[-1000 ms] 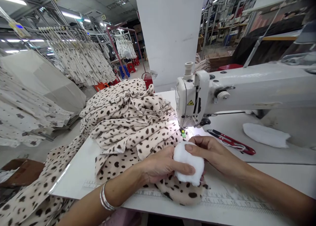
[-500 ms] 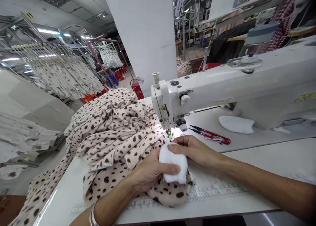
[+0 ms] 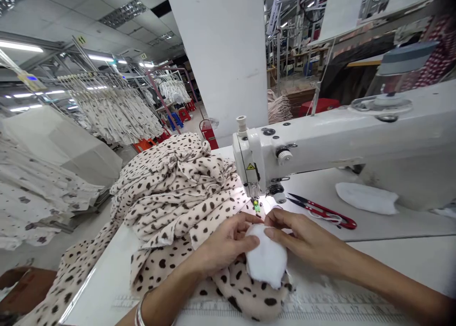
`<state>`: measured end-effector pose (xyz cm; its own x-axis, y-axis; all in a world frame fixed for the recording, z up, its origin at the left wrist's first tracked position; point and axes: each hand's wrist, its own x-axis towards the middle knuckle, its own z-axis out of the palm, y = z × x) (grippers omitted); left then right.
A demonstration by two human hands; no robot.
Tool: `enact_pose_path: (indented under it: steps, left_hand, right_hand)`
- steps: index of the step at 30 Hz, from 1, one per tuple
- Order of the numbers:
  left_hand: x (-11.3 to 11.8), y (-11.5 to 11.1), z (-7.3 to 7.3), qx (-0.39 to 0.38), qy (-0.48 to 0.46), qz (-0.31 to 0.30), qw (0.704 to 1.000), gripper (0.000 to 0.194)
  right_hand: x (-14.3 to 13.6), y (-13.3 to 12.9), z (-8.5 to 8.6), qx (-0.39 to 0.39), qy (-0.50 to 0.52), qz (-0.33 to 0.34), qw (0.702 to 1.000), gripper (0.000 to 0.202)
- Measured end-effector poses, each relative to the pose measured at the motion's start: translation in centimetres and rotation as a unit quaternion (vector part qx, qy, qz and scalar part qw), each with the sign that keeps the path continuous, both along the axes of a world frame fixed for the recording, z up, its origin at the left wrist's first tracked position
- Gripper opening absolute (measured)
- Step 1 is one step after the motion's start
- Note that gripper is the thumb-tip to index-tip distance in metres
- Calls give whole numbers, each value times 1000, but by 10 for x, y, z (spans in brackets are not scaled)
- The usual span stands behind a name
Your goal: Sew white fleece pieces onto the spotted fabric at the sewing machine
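Note:
A white padded piece (image 3: pixel 267 259) lies over the spotted pink fabric (image 3: pixel 178 202), just in front of the sewing machine's needle and its green presser foot (image 3: pixel 256 206). My left hand (image 3: pixel 233 240) pinches the upper left edge of the white piece, thumb on top. At its upper right edge, my right hand (image 3: pixel 294 233) grips it between thumb and fingers. Both sets of fingertips are close together near the presser foot. The fabric under the white piece is mostly hidden.
Red-handled snips (image 3: pixel 324 212) lie right of the needle on the machine bed. Another white pad (image 3: pixel 366 198) rests behind them, below the machine arm (image 3: pixel 338 136). A ruler strip (image 3: pixel 313 309) runs along the table's front. Spotted fabric hangs over the left edge.
My left hand has moved up from the side of the white piece to its top edge. The white piece now hangs flatter below both hands. The camera view has shifted left.

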<state>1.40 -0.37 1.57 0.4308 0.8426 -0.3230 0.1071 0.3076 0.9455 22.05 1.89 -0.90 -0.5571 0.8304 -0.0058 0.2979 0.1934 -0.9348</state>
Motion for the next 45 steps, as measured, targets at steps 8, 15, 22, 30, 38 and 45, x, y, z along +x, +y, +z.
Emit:
enact_pose_path:
  steps: [8, 15, 22, 30, 38, 45]
  left_hand:
    - [-2, 4, 2, 91, 176, -13, 980, 9]
    - [-11, 0, 7, 105, 193, 67, 973, 59]
    - [-20, 6, 23, 123, 330, -82, 932, 20]
    - [-25, 14, 22, 105, 345, -36, 932, 21]
    - [-21, 28, 7, 135, 342, 10, 930, 25]
    - [-11, 31, 10, 123, 273, 23, 954, 19]
  right_hand:
    - [41, 23, 3, -43, -59, -42, 996, 42]
    - [78, 45, 8, 273, -321, -258, 870, 28]
    - [16, -8, -19, 505, -163, -29, 847, 24]
    - [-17, -37, -52, 568, -171, -106, 798, 53]
    - [-20, -47, -56, 566, -217, -130, 785, 49]
    - [-18, -46, -62, 548, -227, -129, 794, 47]
